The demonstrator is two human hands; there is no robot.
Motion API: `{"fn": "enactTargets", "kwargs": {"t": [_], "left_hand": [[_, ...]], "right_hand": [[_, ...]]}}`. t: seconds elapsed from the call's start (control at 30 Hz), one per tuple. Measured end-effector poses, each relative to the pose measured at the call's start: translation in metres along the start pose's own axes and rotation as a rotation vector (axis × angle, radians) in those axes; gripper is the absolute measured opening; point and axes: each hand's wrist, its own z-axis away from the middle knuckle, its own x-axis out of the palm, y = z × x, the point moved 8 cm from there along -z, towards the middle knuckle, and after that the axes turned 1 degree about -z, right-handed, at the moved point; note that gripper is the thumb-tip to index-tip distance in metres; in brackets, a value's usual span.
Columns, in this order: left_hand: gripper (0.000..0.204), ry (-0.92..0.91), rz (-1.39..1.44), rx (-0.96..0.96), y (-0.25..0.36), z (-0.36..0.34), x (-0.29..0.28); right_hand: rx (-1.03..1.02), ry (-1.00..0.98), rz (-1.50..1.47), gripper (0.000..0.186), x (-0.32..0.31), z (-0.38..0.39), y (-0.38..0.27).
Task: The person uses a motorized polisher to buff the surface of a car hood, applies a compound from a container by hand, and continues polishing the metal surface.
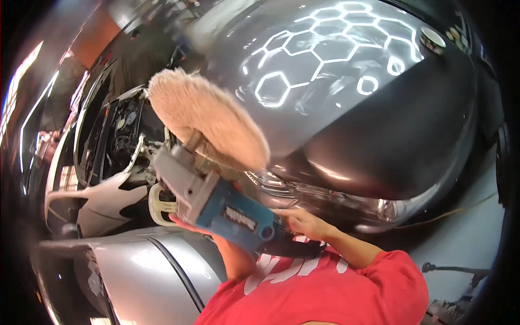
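Observation:
A blue power polisher [241, 214] with a grey metal head hangs tilted in front of my chest, held in both hands. Its fluffy peach wool pad [208, 116] points up and away, beside the dark grey car hood [287, 59]; I cannot tell whether they touch. My left hand [192, 223] grips the polisher from below near its metal head, with most of the fingers hidden behind the body. My right hand [306, 223] is at the rear of the polisher, its fingers against the casing and handle, partly hidden.
Bright hexagonal lights reflect on the hood. A round container [433, 40] sits at its far right. Below the hood is a headlight [374, 207]. A silver body panel [151, 265] stands at lower left, near a stripped car front [122, 124]. A cable [455, 267] shows at lower right.

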Motion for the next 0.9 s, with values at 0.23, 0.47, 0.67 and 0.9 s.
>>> {"fn": "enactTargets", "kwargs": {"t": [0.23, 0.47, 0.67, 0.9], "left_hand": [[0.068, -0.14, -0.473, -0.237, -0.081, -0.078, 0.048], [0.051, -0.396, -0.547, -0.579, -0.204, -0.11, 0.126], [0.051, -0.438, -0.605, -0.777, -0.262, -0.107, 0.124], [0.055, -0.304, -0.619, -0.847, -0.215, -0.117, 0.063]], "right_hand": [[-0.158, 0.34, 0.509, 0.132, -0.008, 0.017, -0.099], [-0.238, 0.58, -0.082, 0.112, -0.04, 0.022, -0.152], [-0.215, 0.647, -0.227, 0.111, -0.062, 0.03, -0.159], [-0.11, 0.517, -0.318, 0.113, -0.036, 0.0, -0.119]]}}
